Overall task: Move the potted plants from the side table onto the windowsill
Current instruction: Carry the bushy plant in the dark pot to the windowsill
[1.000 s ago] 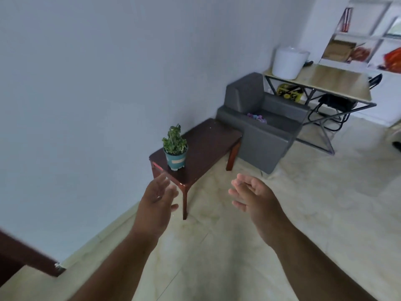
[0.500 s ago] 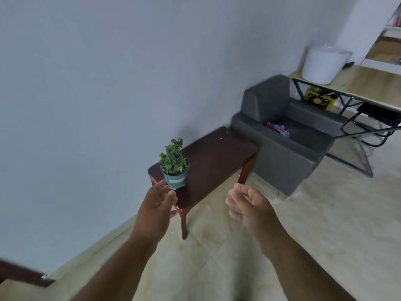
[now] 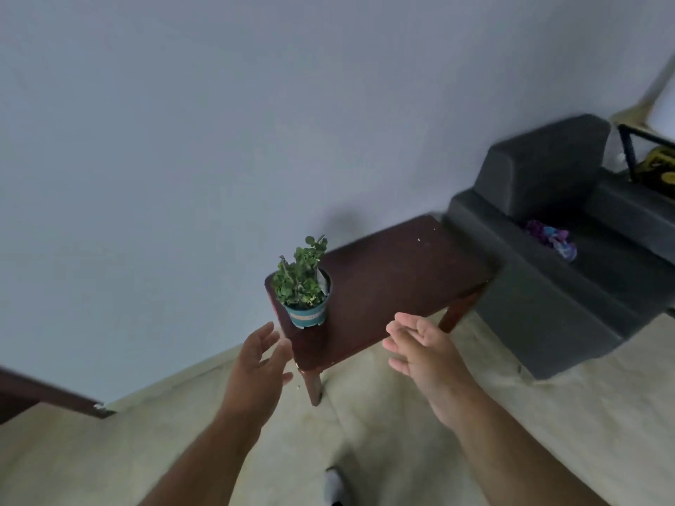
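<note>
One small green plant in a teal pot [image 3: 306,313] with a pale band stands on the near left corner of a dark brown wooden side table [image 3: 387,286] against the wall. My left hand [image 3: 260,363] is stretched forward with fingers spread, just below and left of the pot, holding nothing. My right hand [image 3: 420,354] reaches out over the table's front edge, to the right of the pot, fingers straight and empty. Neither hand touches the pot. No windowsill is in view.
A dark grey armchair [image 3: 548,257] with a purple bundle [image 3: 551,238] on its seat stands right of the table. A metal-framed desk [image 3: 643,147] shows at the far right. A dark wooden edge [image 3: 47,396] juts in at lower left. Pale tiled floor lies below.
The view has closed in on the side table and turned left. Both hands have come nearer to the pot, the left to its lower left, the right to its right.
</note>
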{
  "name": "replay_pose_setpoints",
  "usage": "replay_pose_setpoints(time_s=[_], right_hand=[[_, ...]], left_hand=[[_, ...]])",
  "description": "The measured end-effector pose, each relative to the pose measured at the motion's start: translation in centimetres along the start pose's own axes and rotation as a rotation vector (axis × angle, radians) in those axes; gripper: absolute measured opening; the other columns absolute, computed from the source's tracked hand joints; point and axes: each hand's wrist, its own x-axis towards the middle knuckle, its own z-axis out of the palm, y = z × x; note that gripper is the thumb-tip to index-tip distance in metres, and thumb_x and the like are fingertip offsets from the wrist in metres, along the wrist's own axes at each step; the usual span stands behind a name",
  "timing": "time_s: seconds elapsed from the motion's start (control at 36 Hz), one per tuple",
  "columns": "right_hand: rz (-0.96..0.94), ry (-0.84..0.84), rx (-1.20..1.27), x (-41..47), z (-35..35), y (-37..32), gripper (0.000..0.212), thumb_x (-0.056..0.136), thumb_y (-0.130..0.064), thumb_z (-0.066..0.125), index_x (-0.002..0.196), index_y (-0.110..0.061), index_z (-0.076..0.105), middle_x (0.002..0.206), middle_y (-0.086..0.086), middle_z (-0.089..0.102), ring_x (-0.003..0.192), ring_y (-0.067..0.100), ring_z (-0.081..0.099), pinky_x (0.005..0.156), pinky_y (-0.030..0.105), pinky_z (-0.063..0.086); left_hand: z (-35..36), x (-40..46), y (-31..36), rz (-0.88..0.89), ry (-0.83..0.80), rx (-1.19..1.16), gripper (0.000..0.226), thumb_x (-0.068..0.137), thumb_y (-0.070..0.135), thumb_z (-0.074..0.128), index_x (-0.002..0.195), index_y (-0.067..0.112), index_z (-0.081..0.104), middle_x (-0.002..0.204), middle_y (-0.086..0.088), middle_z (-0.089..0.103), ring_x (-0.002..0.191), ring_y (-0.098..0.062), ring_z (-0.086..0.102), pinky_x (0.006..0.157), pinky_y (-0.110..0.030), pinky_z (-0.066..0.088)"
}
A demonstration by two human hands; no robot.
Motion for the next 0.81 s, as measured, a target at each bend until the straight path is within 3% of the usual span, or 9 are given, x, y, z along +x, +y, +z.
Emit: replay_pose_setpoints(time_s=[0.17,0.31,0.56,0.69,0.81], right_hand=[[0.044,-0.041,-0.083,5.6,0.3,0.0,0.044,0.1,-0.031,0.061,0.141,-0.016,0.052,0.126,-0.002,0.065,0.11,0.009,0.068,0.092,0.03,0.058],[0.117,-0.1,-0.168,11.8,1.1,1.3,0.044,0.1,-0.03,0.062,0.141,-0.018,0.052,0.127,-0.004,0.064,0.112,0.01,0.067,0.097,0.034,0.057],[0.205,-0.24,-0.275,23.6,3.5,6.1,0.044,0.098,-0.031,0.065,0.14,-0.023,0.053,0.132,-0.004,0.063,0.115,0.011,0.066,0.095,0.032,0.056],[0.216,-0.311,-0.341,30.1,5.8,10.0,0.067,0.082,-0.042,0.069,0.144,-0.023,0.052,0.131,-0.008,0.066,0.119,0.008,0.064,0.108,0.043,0.05],[0.199,-0.398,-0.337,33.9,7.5,12.7,0.062,0.094,-0.035,0.068,0.151,-0.026,0.044,0.143,-0.009,0.058,0.121,0.005,0.06,0.11,0.04,0.049]], left_hand=[[1.5,5.1,-2.3,-0.07,0.046,-0.021,0.044,0.097,0.025,0.062,0.139,0.024,0.049,0.133,-0.001,0.058,0.106,-0.02,0.068,0.088,-0.048,0.058],[2.7,11.0,-5.5,-0.181,0.102,-0.03,0.046,0.095,0.025,0.064,0.139,0.025,0.05,0.136,-0.002,0.058,0.107,-0.02,0.067,0.082,-0.042,0.059],[5.4,19.6,-11.0,-0.287,0.142,-0.024,0.054,0.094,0.028,0.066,0.144,0.026,0.045,0.14,0.002,0.054,0.109,-0.017,0.066,0.087,-0.042,0.058],[7.0,23.8,-14.8,-0.319,0.148,-0.049,0.06,0.096,0.031,0.063,0.15,0.025,0.038,0.14,0.012,0.051,0.102,0.003,0.062,0.093,-0.036,0.055],[8.0,26.1,-16.6,-0.285,0.125,-0.077,0.052,0.095,0.034,0.063,0.142,0.037,0.041,0.115,0.034,0.057,0.101,0.005,0.065,0.098,-0.037,0.053]])
